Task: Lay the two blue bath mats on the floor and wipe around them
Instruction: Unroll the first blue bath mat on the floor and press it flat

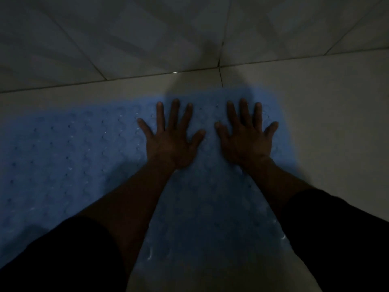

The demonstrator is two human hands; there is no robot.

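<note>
A light blue bath mat (69, 157) with rows of small holes and bumps lies flat on the pale tiled floor, stretching from the left edge toward the right. My left hand (171, 140) presses flat on it, fingers spread, palm down. My right hand (246, 138) rests the same way beside it, near the mat's right end. Neither hand holds anything. The scene is dim, and I cannot tell whether the blue area is one mat or two overlapping.
Pale floor tiles (328, 114) lie to the right of the mat and beyond it. A tiled wall (147, 34) rises just past the mat's far edge, meeting the floor along a dark grout line. Dark sleeves cover both forearms low in the view.
</note>
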